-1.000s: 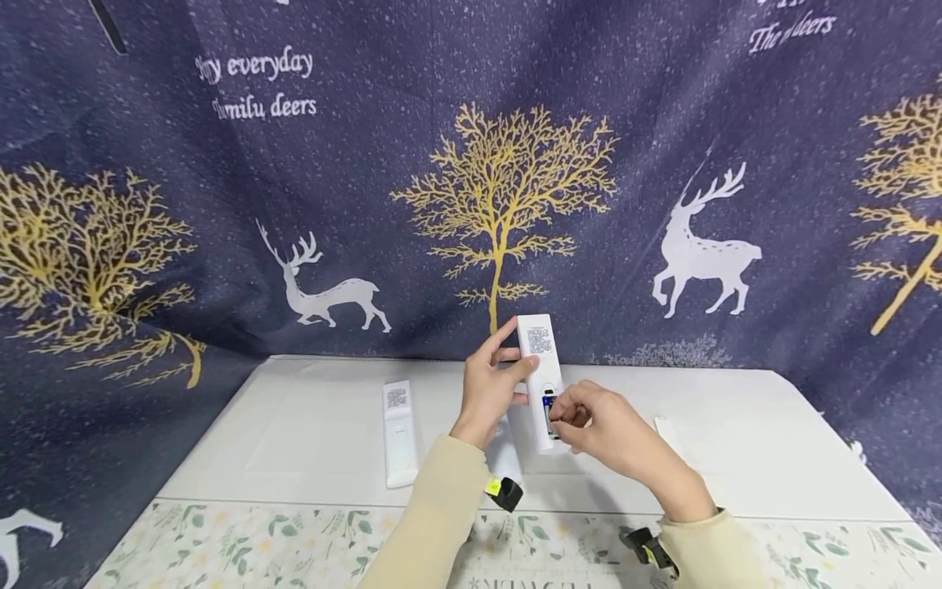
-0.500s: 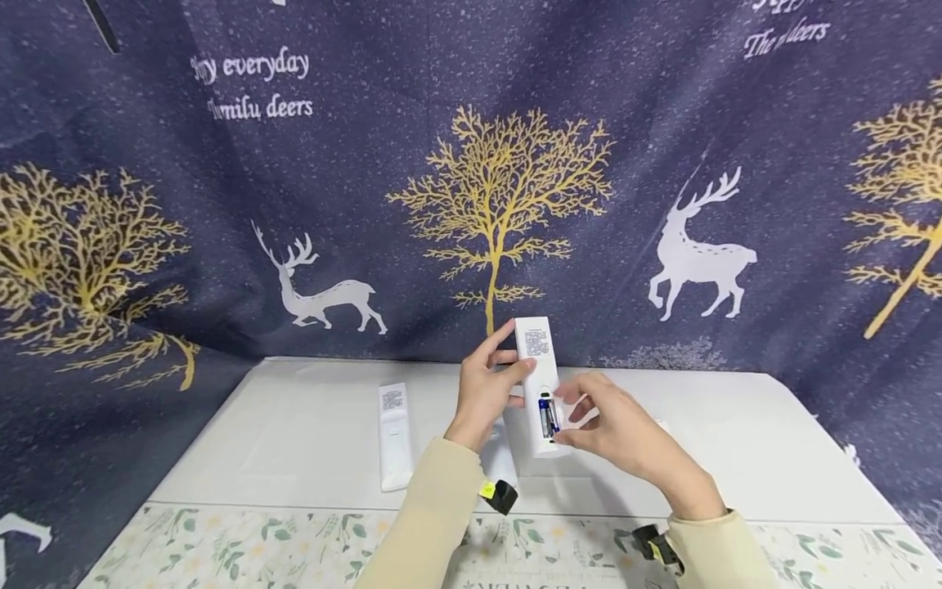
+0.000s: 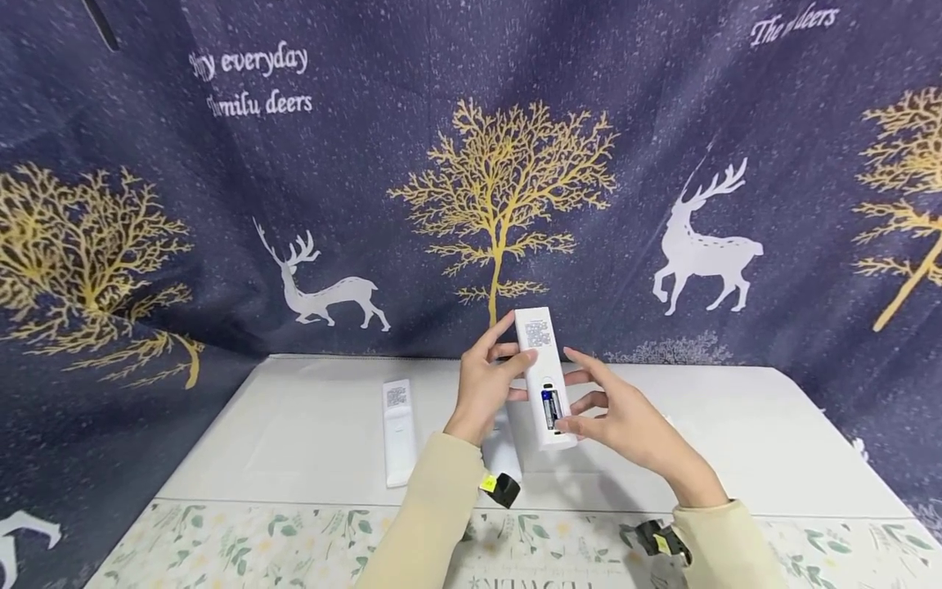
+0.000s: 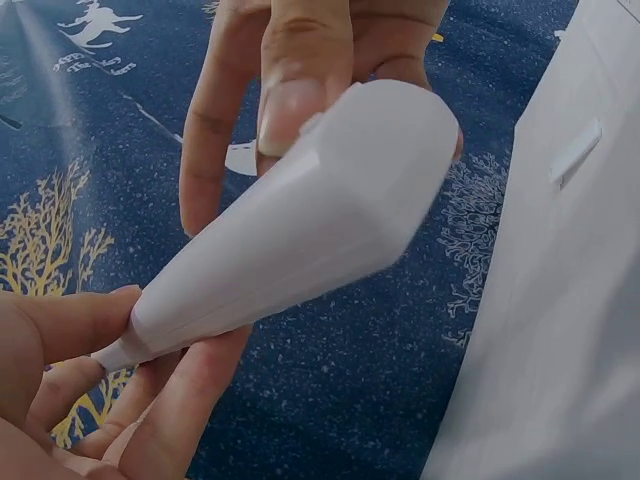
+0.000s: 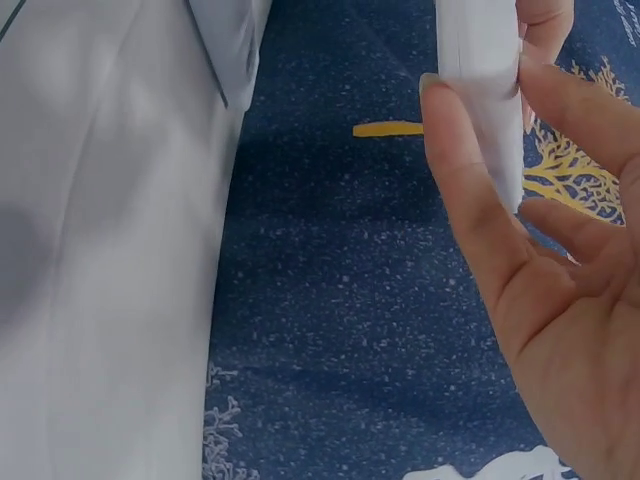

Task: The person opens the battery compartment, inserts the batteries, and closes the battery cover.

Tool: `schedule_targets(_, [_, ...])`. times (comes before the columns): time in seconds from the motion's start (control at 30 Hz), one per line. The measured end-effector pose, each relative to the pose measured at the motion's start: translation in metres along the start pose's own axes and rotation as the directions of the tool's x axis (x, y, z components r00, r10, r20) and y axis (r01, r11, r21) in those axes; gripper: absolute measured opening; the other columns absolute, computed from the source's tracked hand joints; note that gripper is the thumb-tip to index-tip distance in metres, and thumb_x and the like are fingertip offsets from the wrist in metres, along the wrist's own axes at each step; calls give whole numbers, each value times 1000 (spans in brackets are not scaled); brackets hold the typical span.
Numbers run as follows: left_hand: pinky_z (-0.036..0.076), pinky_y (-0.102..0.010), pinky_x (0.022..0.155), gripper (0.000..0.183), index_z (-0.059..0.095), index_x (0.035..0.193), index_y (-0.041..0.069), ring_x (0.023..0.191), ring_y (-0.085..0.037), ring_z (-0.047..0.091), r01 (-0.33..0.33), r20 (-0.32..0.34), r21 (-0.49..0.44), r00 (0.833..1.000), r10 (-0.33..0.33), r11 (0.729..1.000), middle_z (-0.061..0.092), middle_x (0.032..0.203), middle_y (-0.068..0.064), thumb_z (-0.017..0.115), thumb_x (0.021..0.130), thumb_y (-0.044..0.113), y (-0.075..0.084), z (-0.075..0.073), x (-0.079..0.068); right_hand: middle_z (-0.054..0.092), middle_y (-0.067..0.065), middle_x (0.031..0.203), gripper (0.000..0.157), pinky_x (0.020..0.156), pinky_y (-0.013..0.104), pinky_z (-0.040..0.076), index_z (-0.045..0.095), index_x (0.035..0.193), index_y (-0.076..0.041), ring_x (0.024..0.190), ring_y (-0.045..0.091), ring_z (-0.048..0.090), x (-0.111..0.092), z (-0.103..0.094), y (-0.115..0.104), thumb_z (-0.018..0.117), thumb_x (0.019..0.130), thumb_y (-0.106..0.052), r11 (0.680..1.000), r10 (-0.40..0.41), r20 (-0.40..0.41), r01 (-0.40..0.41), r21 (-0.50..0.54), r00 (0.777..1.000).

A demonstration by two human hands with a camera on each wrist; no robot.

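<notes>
A white remote control is held up above the table, its back with a printed label towards the head camera. In its uncovered battery compartment sit batteries with blue and silver wrappers. My left hand grips the upper left edge, thumb on the back and fingers behind. At the lower right, my right hand pinches the remote, its thumb by the compartment's bottom corner. The right wrist view shows that thumb on one side of the remote and fingers on the other. The left wrist view shows the remote's rounded end.
Another white remote control lies back up on the white table, to the left. A further white remote-like thing lies partly behind my left wrist. A small white piece is on the table. A dark patterned cloth hangs behind.
The right fingers have moved off the batteries, which now show fully, and spread along the remote's right side. The left hand keeps its grip; the remote has tilted slightly.
</notes>
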State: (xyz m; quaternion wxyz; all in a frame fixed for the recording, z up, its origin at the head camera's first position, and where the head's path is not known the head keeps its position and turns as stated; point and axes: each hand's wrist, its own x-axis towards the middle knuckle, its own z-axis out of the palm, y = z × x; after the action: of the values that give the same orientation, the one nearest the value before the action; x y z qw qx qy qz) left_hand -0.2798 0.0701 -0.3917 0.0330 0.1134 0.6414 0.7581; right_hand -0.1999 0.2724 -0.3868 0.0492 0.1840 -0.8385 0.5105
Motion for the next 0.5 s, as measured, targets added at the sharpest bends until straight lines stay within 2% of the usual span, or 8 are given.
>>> schedule_targets(0.23, [66,-41,67,68,55,156,34,90,-25,76,14,2,-11,1000,-14,1000,71,118,-7,81,97,13,4,4,-1,57,25,137,91,72,36,65,31,165,-4,91,21,73,3,-2,-2,83,92,-2,1000,17,-33,-18,-8,999])
schedule_targets(0.5, [66,-40,66,67,57,154,37,90,-23,75,25,-1,9,1000,-25,1000,72,117,-5,81,97,14,3,5,-3,57,24,137,87,75,33,64,34,164,-3,94,22,74,0,-2,-4,84,93,-8,997,73,-15,-74,-35,997])
